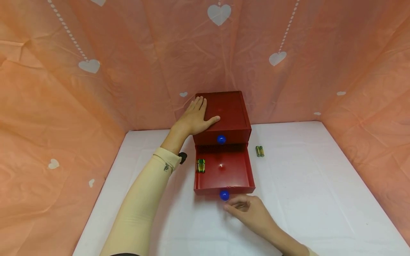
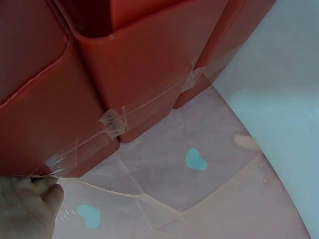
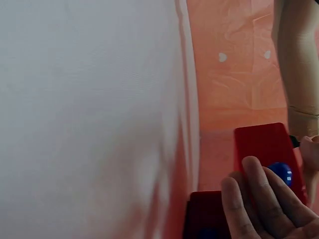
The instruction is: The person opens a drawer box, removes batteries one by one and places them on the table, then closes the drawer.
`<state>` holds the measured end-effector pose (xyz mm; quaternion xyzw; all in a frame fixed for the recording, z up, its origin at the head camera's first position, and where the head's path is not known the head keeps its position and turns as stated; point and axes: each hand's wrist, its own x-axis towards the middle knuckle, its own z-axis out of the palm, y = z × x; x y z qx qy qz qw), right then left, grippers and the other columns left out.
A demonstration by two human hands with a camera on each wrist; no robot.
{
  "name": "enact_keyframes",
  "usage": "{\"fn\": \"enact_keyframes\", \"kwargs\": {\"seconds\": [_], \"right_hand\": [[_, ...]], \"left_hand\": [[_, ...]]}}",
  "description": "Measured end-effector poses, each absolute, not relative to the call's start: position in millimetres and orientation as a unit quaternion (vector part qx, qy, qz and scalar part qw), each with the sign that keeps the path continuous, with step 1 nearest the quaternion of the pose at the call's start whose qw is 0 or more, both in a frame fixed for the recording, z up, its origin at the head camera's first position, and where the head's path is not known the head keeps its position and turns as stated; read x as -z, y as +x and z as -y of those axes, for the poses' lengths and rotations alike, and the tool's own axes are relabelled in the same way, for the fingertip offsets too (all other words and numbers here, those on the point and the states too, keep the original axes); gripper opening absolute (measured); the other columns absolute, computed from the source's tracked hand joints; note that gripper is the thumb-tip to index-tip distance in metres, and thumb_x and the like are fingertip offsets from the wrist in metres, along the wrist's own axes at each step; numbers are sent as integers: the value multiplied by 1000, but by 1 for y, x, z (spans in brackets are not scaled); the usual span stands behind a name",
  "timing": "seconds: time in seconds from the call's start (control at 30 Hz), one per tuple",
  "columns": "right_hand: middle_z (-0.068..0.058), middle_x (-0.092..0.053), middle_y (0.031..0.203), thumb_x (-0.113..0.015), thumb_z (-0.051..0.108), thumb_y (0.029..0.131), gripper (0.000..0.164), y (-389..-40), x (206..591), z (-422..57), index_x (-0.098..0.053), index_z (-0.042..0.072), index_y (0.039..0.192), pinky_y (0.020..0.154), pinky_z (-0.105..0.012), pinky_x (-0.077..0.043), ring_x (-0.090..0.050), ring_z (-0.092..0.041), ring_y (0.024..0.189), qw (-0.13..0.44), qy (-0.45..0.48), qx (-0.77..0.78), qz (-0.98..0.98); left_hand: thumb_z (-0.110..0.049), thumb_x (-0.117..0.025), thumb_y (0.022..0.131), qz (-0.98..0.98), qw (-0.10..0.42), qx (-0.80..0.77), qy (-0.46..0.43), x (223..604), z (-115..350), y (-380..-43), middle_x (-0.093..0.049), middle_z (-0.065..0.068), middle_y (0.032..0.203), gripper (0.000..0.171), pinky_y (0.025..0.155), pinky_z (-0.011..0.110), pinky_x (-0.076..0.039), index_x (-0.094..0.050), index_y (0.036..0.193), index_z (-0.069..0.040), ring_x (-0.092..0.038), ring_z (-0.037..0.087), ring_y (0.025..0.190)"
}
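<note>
A red two-drawer box [image 1: 225,106] stands on the white table, and its lower drawer [image 1: 235,170] is pulled out. My left hand [image 1: 195,119] rests on the box's top with fingers spread and thumb out. In the left wrist view, part of the left hand [image 2: 27,209] shows by the box's edge. My right hand [image 1: 251,213] is just beside the lower drawer's blue knob [image 1: 224,195], its fingers loosely bent and not around the knob. In the right wrist view, the fingers [image 3: 264,199] extend alongside that drawer front. Green-and-gold batteries [image 1: 200,165] lie at the drawer's left side.
More batteries [image 1: 259,151] lie on the white table [image 1: 304,177], right of the box. The upper drawer, with its own blue knob [image 1: 221,139], is closed. A peach cloth [image 1: 153,64] with white hearts hangs behind and at both sides.
</note>
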<state>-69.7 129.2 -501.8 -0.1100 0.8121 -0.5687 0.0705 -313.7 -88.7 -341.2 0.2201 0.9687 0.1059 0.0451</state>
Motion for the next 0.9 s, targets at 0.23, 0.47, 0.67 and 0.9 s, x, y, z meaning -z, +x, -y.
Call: {"fn": "enact_keyframes", "kwargs": {"seconds": [0.23,0.47,0.67,0.9], "right_hand": [[6,-80,108,-81,37,98,29,-63,485,-131,-83,12,112,87,-23,-62,-75,-10,96,93,-134,562,-811],[9,-80,107,-80,39,99,17,-61,471,-135,-82,27,111,92,-30,-62,-74,-10,96,81,-158,544,-820],[11,-80,108,-81,34,99,16,-66,462,-136,-82,26,112,92,-32,-62,-74,-10,97,45,-188,542,-818],[10,-80,111,-83,27,97,17,-74,451,-136,-83,18,112,94,-32,-62,-75,-11,98,7,-201,551,-810]], "left_hand": [[-73,-35,108,-968,44,-103,225,342,90,-315,5,16,180,101,133,36,10,-1,172,-2,11,26,167],[-72,-35,108,-968,46,-102,226,341,90,-313,5,16,180,100,133,36,10,-1,172,-2,12,26,167],[-72,-35,108,-968,47,-102,225,340,90,-313,5,16,180,100,133,36,10,-1,172,-3,12,26,167],[-73,-34,107,-968,47,-102,224,341,90,-315,6,15,180,101,133,35,11,-1,172,-3,12,26,167]]}}
